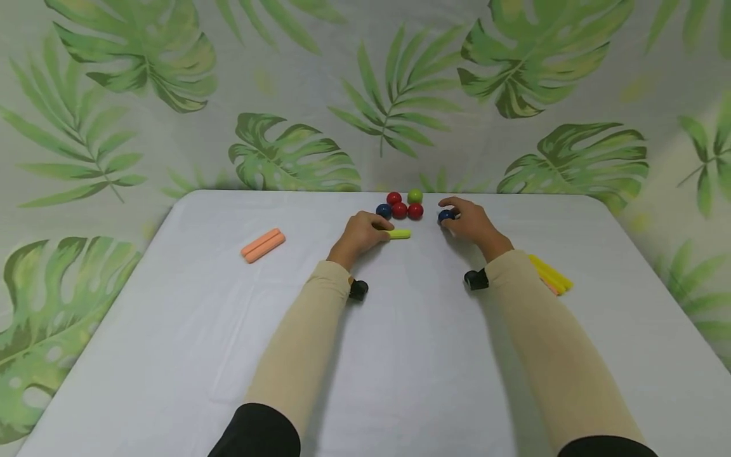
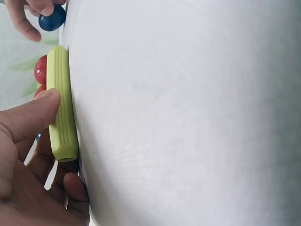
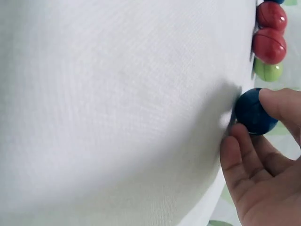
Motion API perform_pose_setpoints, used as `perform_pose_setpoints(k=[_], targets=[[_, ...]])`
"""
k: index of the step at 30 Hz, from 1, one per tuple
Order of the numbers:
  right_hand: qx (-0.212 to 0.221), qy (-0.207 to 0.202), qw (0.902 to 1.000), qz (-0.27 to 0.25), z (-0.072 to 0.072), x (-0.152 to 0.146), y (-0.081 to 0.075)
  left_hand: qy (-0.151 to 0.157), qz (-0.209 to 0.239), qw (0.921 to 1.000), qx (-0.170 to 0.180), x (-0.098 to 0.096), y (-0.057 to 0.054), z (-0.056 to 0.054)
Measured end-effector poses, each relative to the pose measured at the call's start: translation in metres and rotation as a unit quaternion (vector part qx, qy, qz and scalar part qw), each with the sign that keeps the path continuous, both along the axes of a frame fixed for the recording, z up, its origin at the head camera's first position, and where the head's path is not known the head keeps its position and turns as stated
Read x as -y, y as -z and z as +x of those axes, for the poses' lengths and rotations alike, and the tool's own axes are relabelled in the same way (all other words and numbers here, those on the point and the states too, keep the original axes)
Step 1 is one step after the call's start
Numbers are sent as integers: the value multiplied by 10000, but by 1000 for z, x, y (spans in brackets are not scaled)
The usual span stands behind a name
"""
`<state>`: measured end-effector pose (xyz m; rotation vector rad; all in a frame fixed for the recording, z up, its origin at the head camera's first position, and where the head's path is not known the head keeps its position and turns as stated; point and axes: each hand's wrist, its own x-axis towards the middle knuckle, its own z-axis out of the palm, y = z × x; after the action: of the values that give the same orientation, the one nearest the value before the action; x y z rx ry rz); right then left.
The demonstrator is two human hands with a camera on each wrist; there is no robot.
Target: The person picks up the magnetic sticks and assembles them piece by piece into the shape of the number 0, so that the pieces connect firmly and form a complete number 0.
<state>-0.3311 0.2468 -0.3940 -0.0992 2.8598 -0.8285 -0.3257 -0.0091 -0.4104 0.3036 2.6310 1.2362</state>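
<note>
My left hand (image 1: 362,233) pinches a ribbed yellow-green stick (image 2: 64,106) between thumb and fingers; the stick lies lengthwise, close over the white cloth. My right hand (image 1: 471,222) holds a dark blue ball (image 3: 255,111) between thumb and fingertips, low at the cloth. Between the hands, just beyond the stick, is a cluster of balls: three red ones, including a near red ball (image 1: 399,211), a green ball (image 1: 415,197) at the back and another blue ball (image 1: 384,211) on the left. The held blue ball is apart from the cluster, to its right.
Two orange sticks (image 1: 263,245) lie side by side on the left of the white-covered table (image 1: 171,330). Yellow sticks (image 1: 551,274) lie on the right, partly hidden by my right forearm, with an orange edge beside them. A leaf-patterned cloth (image 1: 394,95) hangs behind the table.
</note>
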Motion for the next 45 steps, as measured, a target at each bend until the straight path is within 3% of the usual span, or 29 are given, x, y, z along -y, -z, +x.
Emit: perform_pose_setpoints(k=[14,27,34,45], targets=[[-48,-529,9984,-196,15,4,-4,88,-248,9996,-98,3,-1,1],[169,-311,9987,-374,18,0,1,339,-684,9967,-283,0,-1,2],[203,-142,9985,-480,19,0,3,421,-693,9962,-327,4,-1,1],[222,1,9979,-602,21,-2,2,446,-949,9941,-278,2,-10,-1]])
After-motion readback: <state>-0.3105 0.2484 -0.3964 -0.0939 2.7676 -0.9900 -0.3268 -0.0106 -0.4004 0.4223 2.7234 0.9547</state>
